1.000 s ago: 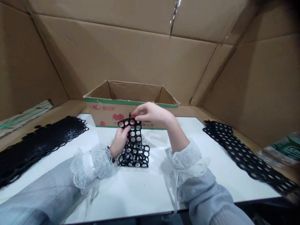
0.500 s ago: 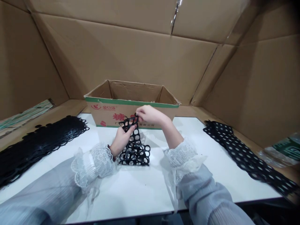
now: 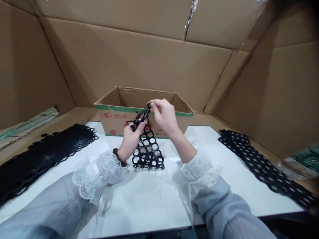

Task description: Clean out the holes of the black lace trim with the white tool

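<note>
A black mesh sheet with rows of round holes (image 3: 149,146) hangs between my two hands over the white table, its straight lower edge at or just above the surface. My left hand (image 3: 131,137) is closed on the gathered upper left part of the mesh, thumb on top. Higher and to the right, my right hand (image 3: 163,114) pinches the top end of the mesh, where a small black loop shows at the fingertips. Loose black strands stick out between the hands. The fingers of my left hand behind the mesh are partly hidden.
Behind the hands stands an open cardboard box (image 3: 117,122) with green edging. A thick pile of black mesh (image 3: 50,149) lies left, and more perforated black sheets (image 3: 264,166) lie right. Clear plastic packaging (image 3: 299,164) sits far right. Tall cardboard walls (image 3: 139,63) surround the white table (image 3: 144,202).
My right hand has risen, pulling the top of the mesh upward. The mesh is stretched longer, and its lower part has straightened into a flatter, wider hang. My left hand keeps its hold.
</note>
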Available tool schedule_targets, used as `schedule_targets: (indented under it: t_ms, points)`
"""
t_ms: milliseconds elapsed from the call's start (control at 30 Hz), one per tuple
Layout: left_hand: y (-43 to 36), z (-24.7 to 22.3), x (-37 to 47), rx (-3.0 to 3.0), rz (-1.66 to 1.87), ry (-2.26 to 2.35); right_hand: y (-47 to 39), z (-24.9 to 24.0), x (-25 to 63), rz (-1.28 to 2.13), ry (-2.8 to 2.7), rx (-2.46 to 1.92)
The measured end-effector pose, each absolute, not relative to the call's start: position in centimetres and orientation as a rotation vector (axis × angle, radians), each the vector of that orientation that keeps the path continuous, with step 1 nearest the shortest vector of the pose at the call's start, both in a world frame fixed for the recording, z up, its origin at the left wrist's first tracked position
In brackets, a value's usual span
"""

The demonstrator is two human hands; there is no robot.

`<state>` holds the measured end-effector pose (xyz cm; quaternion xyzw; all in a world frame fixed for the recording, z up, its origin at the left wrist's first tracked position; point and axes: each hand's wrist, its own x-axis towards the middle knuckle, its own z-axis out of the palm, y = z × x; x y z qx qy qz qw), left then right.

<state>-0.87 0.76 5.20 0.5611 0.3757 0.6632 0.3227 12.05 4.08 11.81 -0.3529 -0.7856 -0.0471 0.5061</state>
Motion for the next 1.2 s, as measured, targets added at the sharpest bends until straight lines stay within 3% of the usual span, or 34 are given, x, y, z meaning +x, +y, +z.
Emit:
schedule_targets:
  t_ms: [400,867,1200]
  points:
    - [-2.8,11.2,-1.4,1.550,1.547,0.793,0.4,14.5,12.7,-0.053,-1.534,-0.714]
    - [-4.4,20.7,-5.7,2.098,1.174,1.078,-2.8,17.7,13.0,0.224,-1.449,-0.710]
    - [-2.6,18.8,-4.3,2.017,1.714,1.091,-1.2,17.6,11.4,0.499,-1.510,-0.678]
